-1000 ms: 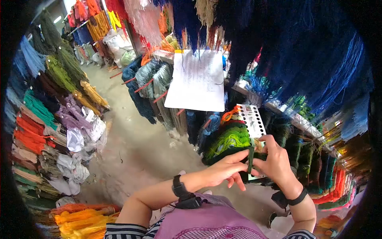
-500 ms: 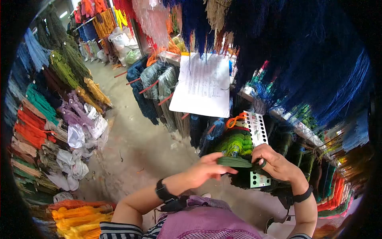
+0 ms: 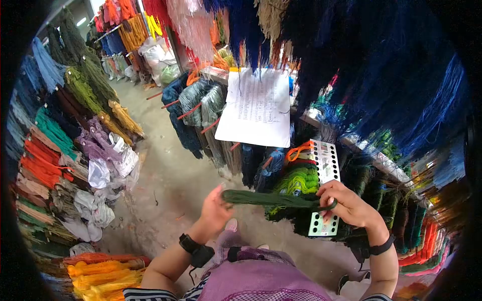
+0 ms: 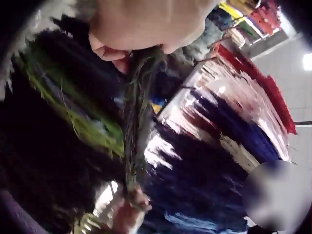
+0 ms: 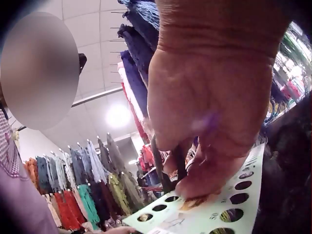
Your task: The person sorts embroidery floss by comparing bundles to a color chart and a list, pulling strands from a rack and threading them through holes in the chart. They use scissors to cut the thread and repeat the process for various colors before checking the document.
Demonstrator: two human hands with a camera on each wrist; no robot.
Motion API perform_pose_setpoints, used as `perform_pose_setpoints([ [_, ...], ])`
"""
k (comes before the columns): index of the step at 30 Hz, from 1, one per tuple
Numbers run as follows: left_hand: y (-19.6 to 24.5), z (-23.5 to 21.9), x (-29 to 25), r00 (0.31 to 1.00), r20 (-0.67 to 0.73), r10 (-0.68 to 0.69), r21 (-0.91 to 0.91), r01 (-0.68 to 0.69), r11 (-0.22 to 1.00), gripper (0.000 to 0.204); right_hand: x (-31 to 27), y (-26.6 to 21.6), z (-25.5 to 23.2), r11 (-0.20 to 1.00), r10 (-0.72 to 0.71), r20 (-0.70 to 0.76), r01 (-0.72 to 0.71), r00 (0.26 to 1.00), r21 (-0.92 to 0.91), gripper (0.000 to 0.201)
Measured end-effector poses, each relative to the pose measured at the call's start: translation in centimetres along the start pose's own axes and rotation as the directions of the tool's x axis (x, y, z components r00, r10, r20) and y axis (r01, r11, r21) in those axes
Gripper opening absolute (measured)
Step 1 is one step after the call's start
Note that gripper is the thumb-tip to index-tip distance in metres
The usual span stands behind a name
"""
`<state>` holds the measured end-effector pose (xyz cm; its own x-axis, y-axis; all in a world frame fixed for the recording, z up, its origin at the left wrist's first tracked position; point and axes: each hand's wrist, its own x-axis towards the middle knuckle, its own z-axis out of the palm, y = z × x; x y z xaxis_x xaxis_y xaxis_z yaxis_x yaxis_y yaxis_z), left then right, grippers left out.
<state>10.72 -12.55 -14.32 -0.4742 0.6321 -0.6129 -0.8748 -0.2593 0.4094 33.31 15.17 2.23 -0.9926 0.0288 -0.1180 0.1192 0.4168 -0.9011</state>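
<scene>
A dark green skein of thread is stretched level between my two hands. My left hand grips its left end, and in the left wrist view the strands run from beneath those curled fingers to the other hand. At the right end, my right hand holds the skein's loop with bent fingers. Just behind and below that hand lies a white card with rows of round holes. In the right wrist view my fingers are close over the card. Bright green skeins lie along the card's left side.
A printed paper sheet hangs ahead, beside grey-blue skeins on red rods. Dark blue thread hangs at upper right. Racks of coloured skeins line the left, across a bare concrete floor. Yellow skeins lie at lower left.
My left hand has moved left, away from my right hand, drawing the dark green skein out straight. My right hand has stayed over the card.
</scene>
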Motion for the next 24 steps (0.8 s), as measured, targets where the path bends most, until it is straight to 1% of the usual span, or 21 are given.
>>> perform_pose_setpoints([
  [1, 0.3, -2.0, 0.8, 0.998, -0.003, 0.068, 0.133, -0.067, 0.989, 0.031, -0.1, 0.3, -0.2, 1.000, -0.002, -0.002, 0.002, 1.000, 0.000, 0.013],
  [2, 0.3, -4.6, 1.8, 0.998, -0.002, 0.068, 0.134, -0.067, 0.989, 0.031, -0.4, 0.7, -0.5, 0.998, -0.039, -0.027, 0.037, 0.999, -0.048, 0.012],
  [3, 0.5, -4.9, 1.4, 0.960, -0.068, 0.271, 0.787, -0.115, 0.607, 0.037, -0.5, 0.9, -0.6, 0.993, -0.076, -0.050, 0.071, 0.996, -0.097, 0.012],
  [4, 0.7, -5.0, 1.5, 0.891, 0.034, 0.453, 0.994, 0.018, -0.110, 0.042, -0.5, 1.0, -0.6, 0.992, -0.078, -0.055, 0.072, 0.995, -0.101, 0.012],
  [5, 0.2, -5.1, 0.9, 0.856, 0.263, 0.445, 0.897, -0.046, -0.440, 0.040, -0.4, 1.1, -0.3, 0.999, -0.025, -0.097, 0.021, 0.995, -0.035, 0.013],
  [6, 0.1, -3.1, 0.8, 0.856, 0.407, 0.319, 0.901, -0.319, -0.294, 0.033, -0.4, 1.1, 0.1, 0.999, 0.035, -0.135, -0.030, 0.990, 0.038, 0.015],
  [7, -0.4, -1.1, 0.7, 0.804, 0.555, 0.214, 0.831, -0.548, -0.099, 0.028, -0.2, 1.0, 0.7, 0.984, 0.114, -0.235, -0.078, 0.965, 0.159, 0.022],
  [8, -1.7, 2.6, -0.6, 0.791, 0.583, 0.186, 0.775, -0.610, 0.163, 0.023, -0.2, 1.7, 0.8, 0.983, 0.121, -0.234, -0.085, 0.965, 0.160, 0.022],
  [9, -3.1, 6.6, -2.3, 0.771, 0.614, 0.168, 0.666, -0.621, 0.414, 0.019, -0.1, 2.8, 0.7, 0.995, 0.067, -0.236, -0.048, 0.969, 0.086, 0.022],
  [10, -3.8, 9.5, -3.6, 0.746, 0.655, 0.121, 0.624, -0.624, 0.471, 0.020, -0.1, 3.4, 0.7, 1.000, 0.010, -0.233, -0.008, 0.972, 0.010, 0.022],
  [11, -5.1, 11.5, -4.2, 0.747, 0.659, 0.092, 0.576, -0.579, 0.577, 0.022, 0.1, 2.7, 1.1, 0.994, 0.068, -0.252, -0.045, 0.965, 0.098, 0.021],
  [12, -6.5, 12.7, -3.8, 0.719, 0.684, 0.123, 0.509, -0.591, 0.626, 0.024, 0.2, 2.3, 1.3, 0.995, 0.066, -0.249, -0.043, 0.966, 0.094, 0.021],
  [14, -8.3, 13.4, -2.1, 0.783, 0.622, 0.002, 0.560, -0.447, 0.698, 0.028, 0.3, 1.8, 1.4, 0.982, 0.114, -0.241, -0.072, 0.964, 0.175, 0.017],
  [15, -8.7, 13.8, -2.3, 0.781, 0.625, 0.007, 0.556, -0.451, 0.698, 0.028, 0.3, 1.7, 1.3, 0.983, 0.111, -0.240, -0.070, 0.965, 0.170, 0.017],
  [17, -9.2, 14.4, -2.9, 0.798, 0.602, -0.005, 0.580, -0.433, 0.690, 0.030, 0.2, 1.7, 1.3, 0.960, 0.158, -0.263, -0.086, 0.952, 0.267, 0.014],
  [18, -9.0, 14.4, -2.9, 0.770, 0.630, -0.107, 0.545, -0.340, 0.766, 0.031, 0.3, 1.7, 1.3, 0.959, 0.159, -0.263, -0.086, 0.952, 0.269, 0.014],
  [20, -8.5, 14.4, -3.1, 0.794, 0.564, -0.228, 0.589, -0.194, 0.784, 0.028, 0.4, 1.8, 1.3, 0.958, 0.216, -0.265, -0.152, 0.940, 0.243, 0.017],
  [21, -8.2, 14.3, -3.4, 0.794, 0.563, -0.228, 0.590, -0.193, 0.784, 0.028, 0.5, 1.6, 1.3, 0.958, 0.217, -0.265, -0.153, 0.939, 0.244, 0.017],
  [22, -7.9, 14.1, -3.7, 0.784, 0.597, -0.171, 0.630, -0.326, 0.705, 0.028, 0.8, 1.4, 1.5, 0.994, 0.099, -0.277, -0.105, 0.956, -0.006, 0.018],
  [23, -7.6, 14.0, -3.8, 0.764, 0.634, -0.120, 0.656, -0.450, 0.606, 0.028, 0.9, 1.2, 1.6, 0.966, -0.018, -0.258, -0.050, 0.966, -0.255, 0.020],
  [24, -7.4, 14.1, -3.8, 0.764, 0.633, -0.123, 0.658, -0.448, 0.605, 0.028, 1.1, 1.1, 1.6, 0.966, -0.016, -0.260, -0.052, 0.965, -0.253, 0.020],
])
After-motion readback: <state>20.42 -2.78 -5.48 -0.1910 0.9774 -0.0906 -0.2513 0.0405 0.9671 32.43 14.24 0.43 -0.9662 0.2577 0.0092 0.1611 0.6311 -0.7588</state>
